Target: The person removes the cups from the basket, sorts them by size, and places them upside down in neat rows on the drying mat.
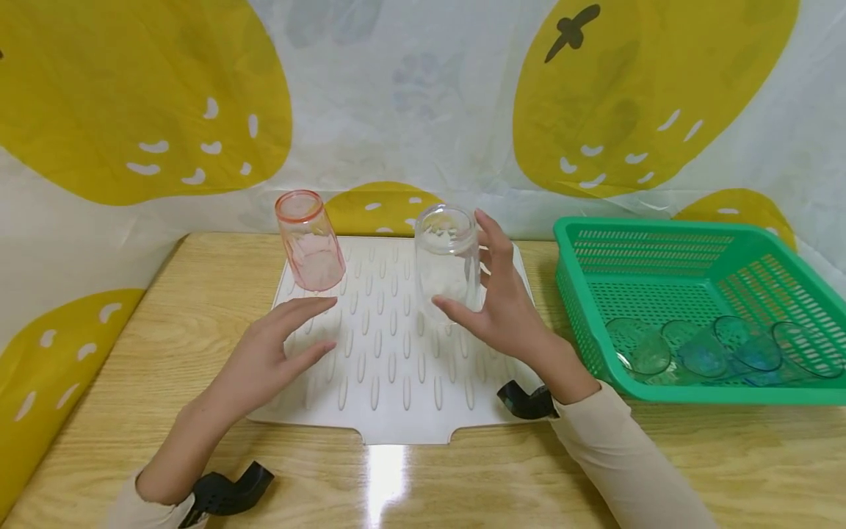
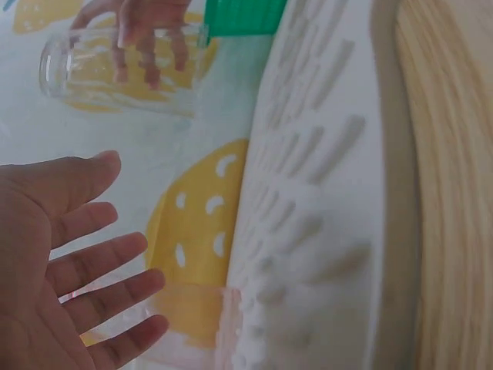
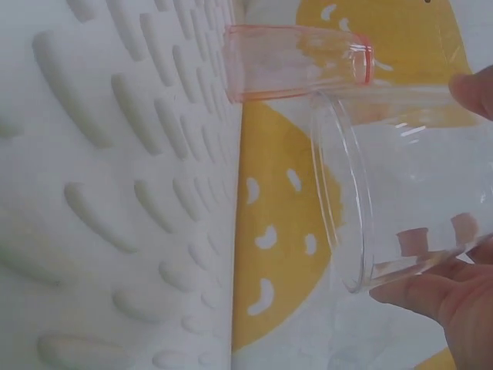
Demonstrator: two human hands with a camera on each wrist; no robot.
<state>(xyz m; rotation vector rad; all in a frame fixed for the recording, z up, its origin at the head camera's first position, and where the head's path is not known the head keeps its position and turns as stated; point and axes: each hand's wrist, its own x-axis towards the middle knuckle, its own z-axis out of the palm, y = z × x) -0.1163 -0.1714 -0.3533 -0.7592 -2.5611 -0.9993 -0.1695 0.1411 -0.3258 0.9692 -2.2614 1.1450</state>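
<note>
My right hand [image 1: 505,305] grips a clear glass [image 1: 444,275] by its side, thumb toward me and fingers round the far side. The glass is upside down. In the right wrist view its rim [image 3: 339,193] hangs apart from the white ridged draining board [image 1: 406,422]. A pink-tinted glass [image 1: 311,246] stands upside down on the board's far left part. My left hand [image 1: 261,360] hovers over the board's left side, nearest the pink glass and holding nothing. Its fingers are spread in the left wrist view [image 2: 85,254].
To the right stands a green plastic basket [image 1: 661,225] with several glasses [image 1: 734,345] lying along its near side, some bluish. The board lies on a wooden table [image 1: 192,316]. Behind it hangs a cloth with yellow fruit prints [image 1: 410,110]. Each wrist wears a black mount [image 1: 231,491].
</note>
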